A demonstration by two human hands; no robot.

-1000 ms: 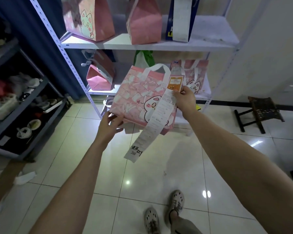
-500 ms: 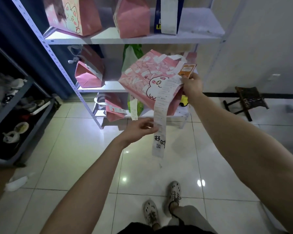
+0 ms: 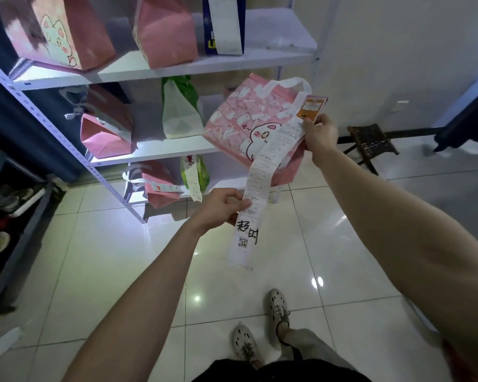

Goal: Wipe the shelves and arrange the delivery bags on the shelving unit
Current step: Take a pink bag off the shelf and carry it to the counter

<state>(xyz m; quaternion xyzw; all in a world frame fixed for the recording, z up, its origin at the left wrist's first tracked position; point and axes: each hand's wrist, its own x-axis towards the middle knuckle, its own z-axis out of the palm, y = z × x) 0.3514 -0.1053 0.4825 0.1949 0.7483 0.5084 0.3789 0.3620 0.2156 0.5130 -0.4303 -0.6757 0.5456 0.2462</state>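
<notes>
Left hand [image 3: 221,206] now pinching receipt [image 3: 260,186], pink cat-print bag [image 3: 249,125]

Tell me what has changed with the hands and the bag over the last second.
The left hand let go of the pink bag's bottom edge, dropped lower, and took hold of the long receipt partway down. The bag swung up and right, now hanging off the right hand alone. That hand's grip at the bag's top is unchanged, and the bags on the shelves stayed put.
</notes>
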